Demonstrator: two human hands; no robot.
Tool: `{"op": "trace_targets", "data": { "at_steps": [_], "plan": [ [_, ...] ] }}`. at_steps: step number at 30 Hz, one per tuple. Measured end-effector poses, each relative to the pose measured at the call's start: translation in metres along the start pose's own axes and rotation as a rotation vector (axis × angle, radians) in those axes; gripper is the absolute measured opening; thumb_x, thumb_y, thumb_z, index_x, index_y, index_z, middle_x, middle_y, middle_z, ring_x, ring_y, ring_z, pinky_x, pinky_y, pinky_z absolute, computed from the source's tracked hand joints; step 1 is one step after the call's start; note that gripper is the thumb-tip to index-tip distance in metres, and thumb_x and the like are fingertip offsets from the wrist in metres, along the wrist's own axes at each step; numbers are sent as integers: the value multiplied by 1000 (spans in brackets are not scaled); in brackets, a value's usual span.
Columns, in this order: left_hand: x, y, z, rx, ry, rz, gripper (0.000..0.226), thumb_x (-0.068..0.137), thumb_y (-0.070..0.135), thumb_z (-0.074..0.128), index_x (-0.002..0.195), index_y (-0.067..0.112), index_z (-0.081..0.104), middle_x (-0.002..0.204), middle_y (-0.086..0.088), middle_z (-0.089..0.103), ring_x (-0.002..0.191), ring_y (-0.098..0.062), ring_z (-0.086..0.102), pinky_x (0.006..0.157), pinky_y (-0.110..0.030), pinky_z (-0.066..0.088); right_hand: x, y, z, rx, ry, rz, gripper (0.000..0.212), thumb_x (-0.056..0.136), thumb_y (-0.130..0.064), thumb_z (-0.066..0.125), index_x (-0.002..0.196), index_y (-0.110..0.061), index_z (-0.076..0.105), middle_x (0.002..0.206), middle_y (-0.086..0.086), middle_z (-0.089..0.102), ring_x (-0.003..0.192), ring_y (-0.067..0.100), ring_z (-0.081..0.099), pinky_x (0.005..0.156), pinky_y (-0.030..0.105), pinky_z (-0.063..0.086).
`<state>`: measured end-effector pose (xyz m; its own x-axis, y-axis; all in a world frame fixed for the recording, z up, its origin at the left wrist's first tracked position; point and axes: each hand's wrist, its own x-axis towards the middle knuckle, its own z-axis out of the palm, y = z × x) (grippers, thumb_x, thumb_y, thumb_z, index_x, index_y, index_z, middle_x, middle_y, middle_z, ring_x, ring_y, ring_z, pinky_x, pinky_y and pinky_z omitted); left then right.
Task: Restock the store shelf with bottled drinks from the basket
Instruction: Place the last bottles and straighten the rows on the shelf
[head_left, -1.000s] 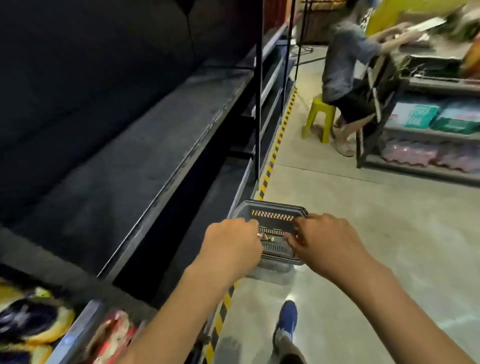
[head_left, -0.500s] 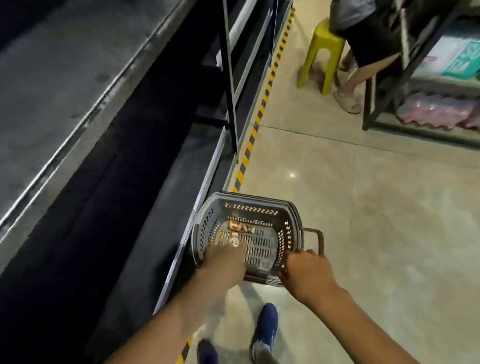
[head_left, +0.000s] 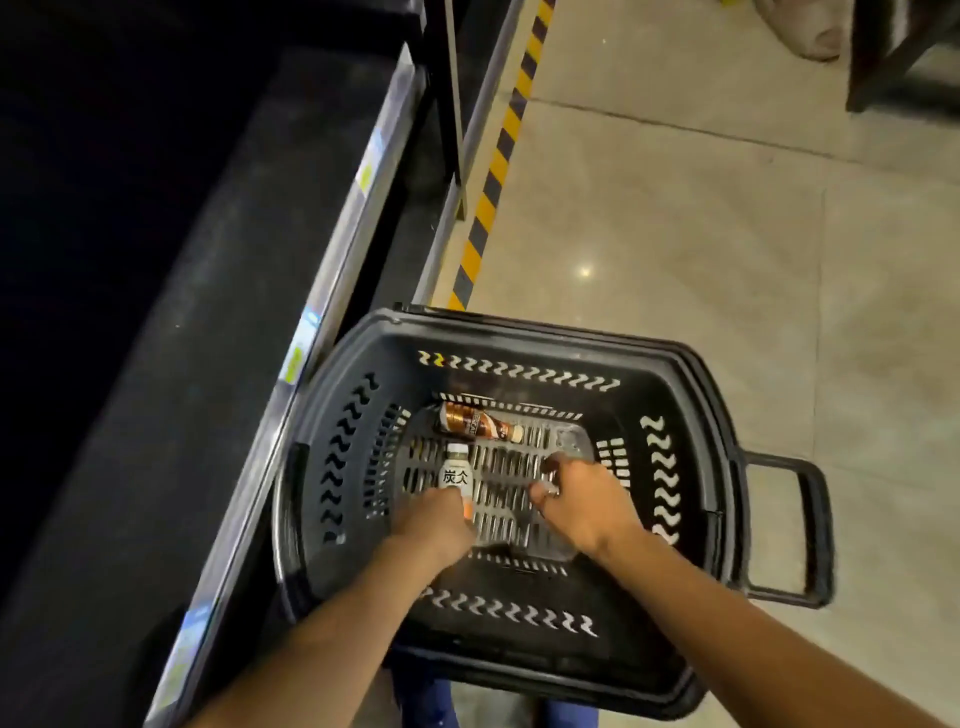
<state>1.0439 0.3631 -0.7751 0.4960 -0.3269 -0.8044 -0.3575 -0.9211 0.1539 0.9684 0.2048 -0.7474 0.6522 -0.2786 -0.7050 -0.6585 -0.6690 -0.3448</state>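
Observation:
A black plastic basket stands on the floor beside the low shelf. Both my hands reach down into it. My left hand grips the lower end of a white-labelled bottle with a white cap. A brown bottle lies on its side at the far end of the basket floor, untouched. My right hand curls its fingers round a clear, see-through bottle; most of that bottle is hidden under the hand.
The dark shelf board has a pale price rail along its front edge. Yellow-black hazard tape runs along the shelf base. The basket's pull handle sticks out right over tiled floor. My blue shoes show under the basket.
My view tipped down and closer to the basket. My left hand closed on the white-labelled bottle. My right hand left the basket rim and went inside onto the clear bottle.

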Motion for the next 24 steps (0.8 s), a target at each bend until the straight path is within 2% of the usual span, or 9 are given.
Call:
{"op": "trace_targets", "data": {
  "at_steps": [2,5,8,10,12,15,20,22,24],
  "plan": [
    [64,-8,23,-110,11,-101,35,91,33,58,121,15,59,119,-8,65,108,-29,63,92,-40,52,64,7,29,21,49,25,28,96,-42,54,115,-21,53,87,-4,61,76,12,62,67,27,51],
    [138,-21,68,-211,1,-229,72,86,39,67,146,17,34,142,-12,49,128,-34,50,103,-46,44,150,4,71,-53,104,-30,34,95,-41,56,119,-17,55,109,7,65,101,26,63,88,38,53],
    [187,-30,121,-331,21,-328,96,81,32,74,154,16,14,149,-14,41,133,-34,44,107,-46,41,220,-11,113,-102,109,-171,31,93,-37,59,116,-16,59,115,9,65,104,29,63,90,40,53],
    [209,-36,146,-435,71,-392,97,76,29,79,149,17,16,143,-14,46,128,-34,49,100,-46,47,253,-20,137,-170,91,-268,34,91,-33,63,119,-17,58,121,11,63,110,31,61,93,41,51],
    [226,-47,155,-550,136,-433,97,72,34,83,144,19,19,138,-13,51,121,-32,55,95,-44,51,275,-24,156,-311,125,-323,48,90,-34,64,131,-14,51,131,11,55,118,31,53,97,40,44],
    [237,-70,150,-435,110,-443,104,71,48,82,148,19,19,139,-14,52,122,-34,55,95,-41,50,291,-25,174,-299,209,-298,63,87,-43,62,137,-12,41,135,10,47,121,29,46,97,40,42],
    [236,-90,130,-182,93,-424,100,70,58,79,145,21,24,133,-12,57,121,-32,56,91,-42,49,291,-23,181,-187,252,-285,58,86,-43,65,132,-17,42,129,4,47,113,22,46,96,40,44],
    [234,-87,133,-211,111,-436,98,71,57,78,145,21,24,131,-12,58,118,-33,58,90,-43,50,291,-24,181,-189,268,-283,57,86,-44,64,131,-16,42,128,4,47,112,23,46,95,41,44],
    [232,-87,139,-330,169,-480,84,73,54,77,135,19,33,124,-12,61,111,-33,62,86,-42,51,290,-22,184,-253,275,-288,57,87,-41,63,132,-15,42,127,5,47,109,23,46,92,41,45]
  ]
}}
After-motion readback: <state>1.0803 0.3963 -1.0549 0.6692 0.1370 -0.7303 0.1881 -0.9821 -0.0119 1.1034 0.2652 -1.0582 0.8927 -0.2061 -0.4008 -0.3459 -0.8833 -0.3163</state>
